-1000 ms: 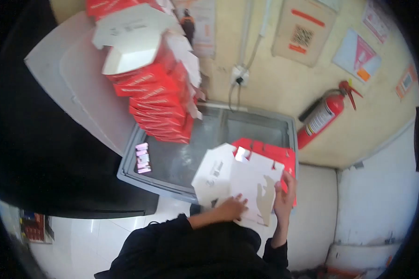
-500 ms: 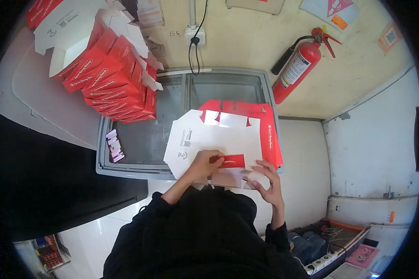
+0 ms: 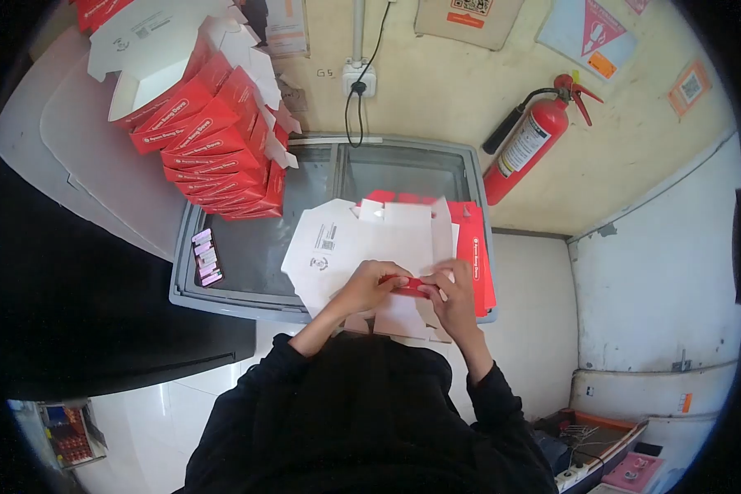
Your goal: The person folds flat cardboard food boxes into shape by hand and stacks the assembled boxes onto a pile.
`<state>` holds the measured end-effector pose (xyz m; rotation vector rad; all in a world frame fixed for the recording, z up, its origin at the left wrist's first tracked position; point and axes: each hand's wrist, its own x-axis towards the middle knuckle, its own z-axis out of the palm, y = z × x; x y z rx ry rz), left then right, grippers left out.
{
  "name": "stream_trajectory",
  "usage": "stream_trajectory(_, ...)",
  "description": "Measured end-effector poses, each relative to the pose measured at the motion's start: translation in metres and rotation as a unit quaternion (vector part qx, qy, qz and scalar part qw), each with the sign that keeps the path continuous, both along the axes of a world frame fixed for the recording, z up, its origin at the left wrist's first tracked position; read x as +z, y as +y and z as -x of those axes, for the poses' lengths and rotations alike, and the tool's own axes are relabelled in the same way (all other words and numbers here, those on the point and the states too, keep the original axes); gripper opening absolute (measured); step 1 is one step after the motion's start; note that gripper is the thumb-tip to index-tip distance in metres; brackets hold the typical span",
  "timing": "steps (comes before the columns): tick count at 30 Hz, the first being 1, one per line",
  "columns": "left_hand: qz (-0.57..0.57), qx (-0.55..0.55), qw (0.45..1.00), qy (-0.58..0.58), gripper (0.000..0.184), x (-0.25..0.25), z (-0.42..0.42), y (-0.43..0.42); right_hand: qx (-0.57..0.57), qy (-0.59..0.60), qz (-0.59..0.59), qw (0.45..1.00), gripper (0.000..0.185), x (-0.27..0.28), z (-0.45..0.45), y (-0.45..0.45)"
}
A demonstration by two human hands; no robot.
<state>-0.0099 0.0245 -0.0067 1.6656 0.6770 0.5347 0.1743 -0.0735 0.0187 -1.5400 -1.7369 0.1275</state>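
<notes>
Two hands meet at a red flap on the near side of a white box blank point(image 3: 350, 235), which lies on flat red sheets point(image 3: 479, 284) over the freezer point(image 3: 311, 193). The left hand point(image 3: 369, 286) pinches the left end of the flap point(image 3: 403, 284) between thumb and fingers; the right hand point(image 3: 453, 300) grips its right end the same way. Half a second ago the right hand was spread at the blank's right corner, and the flap showed as a wide red panel; now it is a narrow strip, mostly covered by fingers. The blank's right side, flat then, now stands raised. The left hand stays at the flap.

The right fingertips are blurred, and the blank's near edge is partly hidden behind both hands. How far the flap is folded, I cannot tell. Left on the freezer are a phone point(image 3: 207, 257), its screen too small to read, and a pile of red boxes point(image 3: 222, 156), its top cut off by the view. Beyond, an extinguisher point(image 3: 528, 144) hangs by the wall, its base hidden behind the freezer.
</notes>
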Motion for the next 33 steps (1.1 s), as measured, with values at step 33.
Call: stream_trajectory(33, -0.546, 0.207, 0.779, 0.229, 0.036, 0.045, 0.022, -0.034, 0.059, 0.194, 0.052, 0.978, 0.034, 0.028, 0.05, 0.027)
